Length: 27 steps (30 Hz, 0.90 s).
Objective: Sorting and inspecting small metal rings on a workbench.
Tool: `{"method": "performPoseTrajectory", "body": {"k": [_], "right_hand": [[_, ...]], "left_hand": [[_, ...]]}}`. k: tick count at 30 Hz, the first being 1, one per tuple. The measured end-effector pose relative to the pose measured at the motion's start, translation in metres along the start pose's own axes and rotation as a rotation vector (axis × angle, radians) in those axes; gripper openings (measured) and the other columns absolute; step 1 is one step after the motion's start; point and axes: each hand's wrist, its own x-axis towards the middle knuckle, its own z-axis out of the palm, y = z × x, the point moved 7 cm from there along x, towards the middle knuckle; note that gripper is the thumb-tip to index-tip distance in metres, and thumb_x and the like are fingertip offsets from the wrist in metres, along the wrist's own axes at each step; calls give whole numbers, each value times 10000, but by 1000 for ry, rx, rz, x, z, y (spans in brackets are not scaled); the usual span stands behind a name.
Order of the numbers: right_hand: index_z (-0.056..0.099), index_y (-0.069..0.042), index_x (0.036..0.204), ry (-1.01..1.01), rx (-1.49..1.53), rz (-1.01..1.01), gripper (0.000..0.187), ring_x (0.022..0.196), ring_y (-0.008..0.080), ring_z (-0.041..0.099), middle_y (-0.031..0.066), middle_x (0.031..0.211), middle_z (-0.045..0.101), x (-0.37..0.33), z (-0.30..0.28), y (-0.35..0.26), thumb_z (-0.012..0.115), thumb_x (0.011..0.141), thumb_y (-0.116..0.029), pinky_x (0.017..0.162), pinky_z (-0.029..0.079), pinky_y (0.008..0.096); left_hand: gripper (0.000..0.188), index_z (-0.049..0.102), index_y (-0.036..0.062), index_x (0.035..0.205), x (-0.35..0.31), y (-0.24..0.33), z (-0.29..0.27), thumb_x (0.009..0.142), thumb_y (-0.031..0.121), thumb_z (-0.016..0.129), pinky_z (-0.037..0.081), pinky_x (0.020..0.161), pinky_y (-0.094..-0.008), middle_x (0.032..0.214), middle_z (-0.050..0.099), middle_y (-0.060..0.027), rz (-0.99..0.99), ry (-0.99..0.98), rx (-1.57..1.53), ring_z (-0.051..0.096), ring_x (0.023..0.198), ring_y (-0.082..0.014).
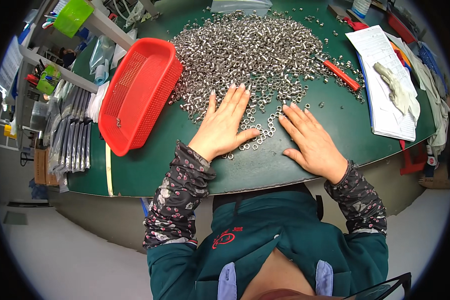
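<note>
Here both hands lie flat and open, holding nothing. The left hand (224, 124) rests on the near edge of the pile of small metal nuts (252, 55); the right hand (312, 140) sits just beside it.

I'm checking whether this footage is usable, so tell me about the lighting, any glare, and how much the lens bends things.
Head view: even overhead light with soft shadows under the left hand and right hand; small glints sparkle across the pile of metal rings but nothing is washed out; strong fisheye bending curves the green table edge, with a black rim in the corners; the centre is sharp and the far shelves at left look softer.
</note>
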Motion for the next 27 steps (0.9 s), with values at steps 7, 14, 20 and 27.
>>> {"method": "performPoseTrajectory", "body": {"k": [7,14,20,27], "right_hand": [[364,-44,1382,-6,20,-3,700,1382,309,248,151,1462,307,-1,0,2,658,805,-309,1123,225,461],[360,-46,1386,-2,13,-3,702,1382,309,249,151,1463,306,-2,0,3,655,807,-311,1120,231,462],[360,-46,1385,1,25,-13,706,1381,310,251,153,1462,307,-2,0,2,658,803,-311,1119,234,462],[363,-41,1382,6,19,-11,710,1379,313,255,155,1459,312,-3,-1,3,663,797,-310,1117,237,464]], "left_hand": [[888,123,51,1480,-13,-12,-6,855,519,547,33,1130,-526,1528,200,-140,-54,22,-97,90,1435,-297],[729,303,30,1426,-15,-15,-21,889,465,533,56,1122,-551,1528,195,-134,-52,116,-94,73,1437,-294],[382,548,108,1263,-11,-17,-24,898,218,574,121,1118,-545,1511,266,-78,-49,159,-42,139,1428,-288],[385,560,120,1242,-13,-9,-25,864,169,614,147,1113,-547,1479,328,-80,-33,180,-43,184,1417,-292]]}}
